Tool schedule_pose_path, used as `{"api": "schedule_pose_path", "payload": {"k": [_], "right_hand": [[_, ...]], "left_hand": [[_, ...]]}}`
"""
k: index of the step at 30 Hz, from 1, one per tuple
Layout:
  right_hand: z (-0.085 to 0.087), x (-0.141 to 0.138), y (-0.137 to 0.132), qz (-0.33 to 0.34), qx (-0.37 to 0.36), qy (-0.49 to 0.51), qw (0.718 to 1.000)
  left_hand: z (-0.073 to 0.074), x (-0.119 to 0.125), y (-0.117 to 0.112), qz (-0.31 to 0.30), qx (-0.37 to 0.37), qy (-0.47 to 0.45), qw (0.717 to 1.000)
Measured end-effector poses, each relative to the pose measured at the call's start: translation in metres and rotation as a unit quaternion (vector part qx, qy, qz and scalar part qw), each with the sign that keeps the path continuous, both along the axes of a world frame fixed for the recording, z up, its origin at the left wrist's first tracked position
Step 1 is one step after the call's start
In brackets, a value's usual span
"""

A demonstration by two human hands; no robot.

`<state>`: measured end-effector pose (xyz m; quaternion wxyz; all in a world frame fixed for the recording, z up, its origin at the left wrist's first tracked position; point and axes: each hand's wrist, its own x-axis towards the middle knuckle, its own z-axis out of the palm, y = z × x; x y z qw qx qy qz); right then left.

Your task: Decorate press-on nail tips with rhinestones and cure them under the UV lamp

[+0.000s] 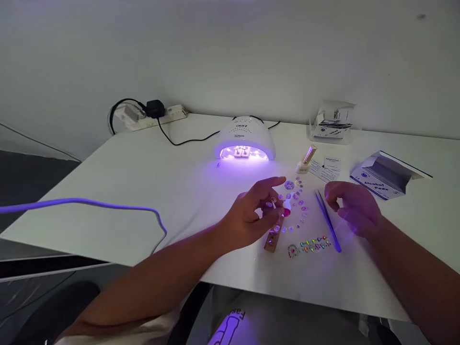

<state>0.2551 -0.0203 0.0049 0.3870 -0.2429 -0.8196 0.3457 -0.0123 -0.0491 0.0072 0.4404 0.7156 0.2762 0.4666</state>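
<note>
- head view: left hand (251,213) reaches over a curved scatter of clear gems (304,209), forefinger stretched out, thumb tip at a small red piece (286,212); whether it is pinched there cannot be told.
- the red piece sits by the top end of a brown block (272,239); if the thumb slips, it could tip or drop among the gems.
- several gems show over the left fingers, on them or in front, hard to say; a careless turn of that hand could scatter these.
- right hand (354,208) is loosely curled, thumb and forefinger a little apart, nothing seen in its grip.
- tweezers (327,223) lie just beside it, points toward the lamp side; a sideways sweep could push them into the gems or the coloured gem rows (315,244).
- bottle (304,166) stands upright just beyond the gems; a stretched forefinger or sleeve could knock it over.
- lamp (246,136) glows nearby; its light could set any wet gel too soon.
</note>
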Motion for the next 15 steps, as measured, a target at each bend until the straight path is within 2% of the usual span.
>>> {"api": "schedule_pose_path", "payload": {"k": [1, 3, 5, 7, 9, 15], "right_hand": [[0.006, 0.004, 0.003, 0.01, 0.038, -0.1, 0.994], [0.017, 0.008, 0.008, -0.007, 0.033, -0.198, 0.98], [0.025, 0.008, 0.009, -0.057, 0.033, -0.39, 0.918], [0.026, 0.006, 0.009, -0.079, -0.001, -0.498, 0.864], [0.022, 0.006, 0.008, -0.076, -0.039, -0.524, 0.848], [0.004, 0.012, 0.009, -0.053, -0.08, -0.526, 0.845]], "left_hand": [[-0.002, -0.001, 0.002, 0.009, 0.018, 0.01, 1.0], [-0.004, -0.003, 0.005, 0.028, 0.033, 0.028, 0.999], [-0.004, -0.004, 0.006, 0.046, 0.026, 0.039, 0.998], [-0.002, -0.005, 0.007, 0.054, 0.014, 0.044, 0.997], [0.0, -0.005, 0.007, 0.055, 0.005, 0.042, 0.998], [0.001, -0.01, 0.013, 0.059, -0.051, 0.026, 0.997]]}}
